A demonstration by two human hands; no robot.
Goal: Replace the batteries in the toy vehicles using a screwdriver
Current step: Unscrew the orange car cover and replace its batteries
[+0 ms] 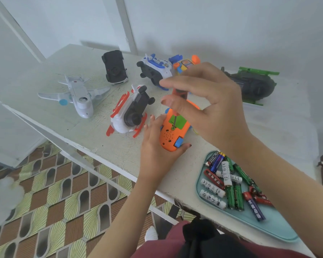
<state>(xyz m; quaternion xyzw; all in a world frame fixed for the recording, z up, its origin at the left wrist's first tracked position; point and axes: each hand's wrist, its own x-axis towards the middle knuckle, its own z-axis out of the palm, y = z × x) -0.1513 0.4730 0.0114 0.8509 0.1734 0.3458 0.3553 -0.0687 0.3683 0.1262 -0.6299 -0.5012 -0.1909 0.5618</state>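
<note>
Nearest, a pale blue tray [268, 227] of loose batteries [229, 183] sits at the table's front edge, to the right of the work. Just beyond it the left hand [155, 146] wraps its fingers and thumb around the orange toy vehicle [169, 135], holding it belly-up on the table [101, 135]. Above, the right hand [213, 105] closes thumb and fingers about the red handle of the screwdriver [179, 92], index stretched out; the shaft runs down to the screw in the green battery cover [180, 120].

The step in hand looks like turning that screw. It likely goes best with the shaft kept straight over the screw head and steady downward pressure, so the tip does not slip and chew the slot, while the left hand keeps the rounded toy from rolling.

Farther back lie more upturned toys: a red-and-white one [131, 110], a white plane [76, 95], a black car [115, 67], a blue-and-white vehicle [155, 68] and a green helicopter [254, 84]. The tabletop is scuffed white paint; plain white walls [213, 25] stand behind, and patterned tile floor [54, 183] shows below.
</note>
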